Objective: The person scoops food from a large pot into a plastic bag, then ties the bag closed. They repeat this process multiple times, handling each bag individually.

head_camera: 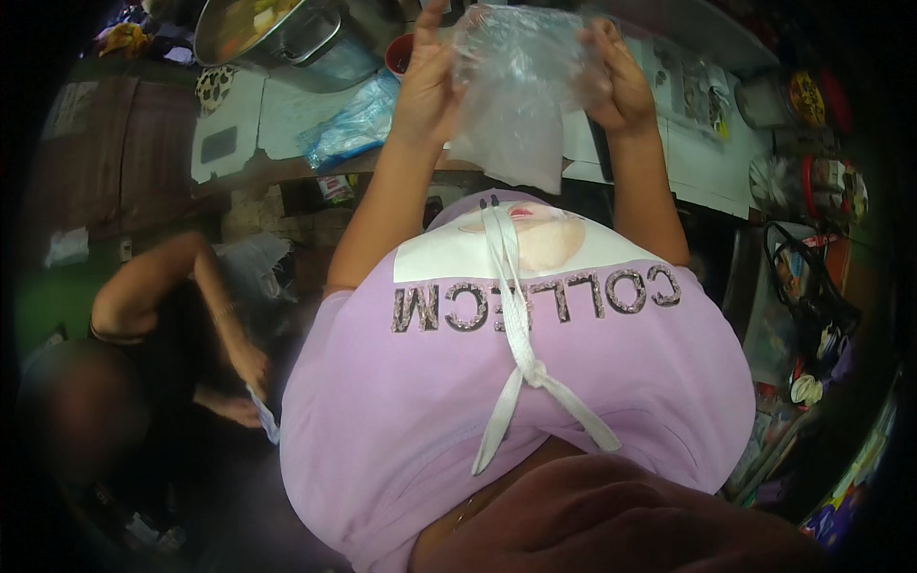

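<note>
Both hands hold up a clear plastic bag (519, 93) near the top of the view, above the worktop's front edge. My left hand (430, 79) grips one side of the bag, with a finger pointing upward. On the opposite side my right hand (617, 79) pinches the bag's other edge, and its fingertips are partly blurred. The bag hangs down between the hands in loose folds; I see no contents in it. A blue-tinted plastic bag (354, 125) lies crumpled on the counter beside my left forearm.
A large metal pot (315, 50) with food pieces in it stands at upper left, near a red cup (399, 56). Lidded plastic jars (777, 100) line the right side. On the left, another person's hands (243, 408) hold a small pale item. The pale counter (279, 107) spans the front.
</note>
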The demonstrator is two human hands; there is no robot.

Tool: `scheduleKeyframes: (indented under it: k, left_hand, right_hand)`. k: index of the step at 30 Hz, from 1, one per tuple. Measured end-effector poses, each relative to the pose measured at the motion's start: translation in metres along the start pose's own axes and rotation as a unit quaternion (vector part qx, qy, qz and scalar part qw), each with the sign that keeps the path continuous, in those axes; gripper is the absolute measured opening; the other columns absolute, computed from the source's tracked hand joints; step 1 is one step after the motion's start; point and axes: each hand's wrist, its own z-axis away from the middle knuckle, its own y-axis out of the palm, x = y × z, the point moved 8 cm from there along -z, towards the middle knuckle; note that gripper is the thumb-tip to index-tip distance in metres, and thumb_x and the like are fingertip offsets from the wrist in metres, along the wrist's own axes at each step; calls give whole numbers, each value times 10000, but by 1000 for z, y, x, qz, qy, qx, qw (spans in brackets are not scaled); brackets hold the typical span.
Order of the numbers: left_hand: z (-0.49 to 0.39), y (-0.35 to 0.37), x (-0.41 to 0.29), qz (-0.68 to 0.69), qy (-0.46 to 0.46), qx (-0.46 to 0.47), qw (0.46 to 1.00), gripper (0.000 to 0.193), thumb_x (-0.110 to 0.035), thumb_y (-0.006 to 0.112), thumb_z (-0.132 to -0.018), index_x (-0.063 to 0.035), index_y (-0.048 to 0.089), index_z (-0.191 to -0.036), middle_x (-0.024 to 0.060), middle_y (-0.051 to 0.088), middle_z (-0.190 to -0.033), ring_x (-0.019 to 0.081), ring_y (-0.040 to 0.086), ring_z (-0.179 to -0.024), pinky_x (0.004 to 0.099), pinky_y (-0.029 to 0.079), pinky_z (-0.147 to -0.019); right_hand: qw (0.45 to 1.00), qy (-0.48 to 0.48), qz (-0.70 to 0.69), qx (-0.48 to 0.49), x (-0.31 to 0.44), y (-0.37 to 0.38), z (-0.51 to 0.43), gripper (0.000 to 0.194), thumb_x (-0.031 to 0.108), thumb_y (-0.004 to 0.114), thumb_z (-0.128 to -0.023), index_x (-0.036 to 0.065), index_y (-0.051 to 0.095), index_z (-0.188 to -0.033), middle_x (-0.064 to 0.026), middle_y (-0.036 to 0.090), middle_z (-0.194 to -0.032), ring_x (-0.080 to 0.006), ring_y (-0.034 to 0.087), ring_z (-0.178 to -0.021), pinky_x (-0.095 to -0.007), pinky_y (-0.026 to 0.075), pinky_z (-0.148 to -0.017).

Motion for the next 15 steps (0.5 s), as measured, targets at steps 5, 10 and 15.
scheduleKeyframes:
  k: [5, 10, 15]
  left_hand:
    - [-12, -100, 48, -344, 22, -218, 913, 182, -92, 619, -897, -80, 588, -1075, 25, 564, -854, 103, 525, -732, 249, 440, -630]
    - [11, -169, 105, -385, -31, -290, 876, 131, -126, 587, -925, -53, 589, -1034, 36, 561, -850, 117, 520, -748, 261, 440, -654]
    - [4, -173, 106, -293, -120, -322, 892, 91, -108, 556, -933, -85, 566, -1021, 65, 592, -906, 135, 547, -796, 294, 469, -695]
  right_hand:
    - [916, 103, 238, -305, -71, -132, -2, 171, 193, 646, -894, 87, 585, -1015, -49, 632, -933, -146, 619, -783, -323, 539, -643]
    - [912, 192, 17, -363, -145, -199, 16, 201, 159, 593, -914, 57, 575, -1086, -103, 625, -973, -219, 638, -816, -404, 557, -685]
    - [919, 171, 137, -328, -136, -194, 12, 209, 123, 559, -931, 47, 550, -1126, -120, 617, -1026, -261, 645, -877, -417, 565, -760]
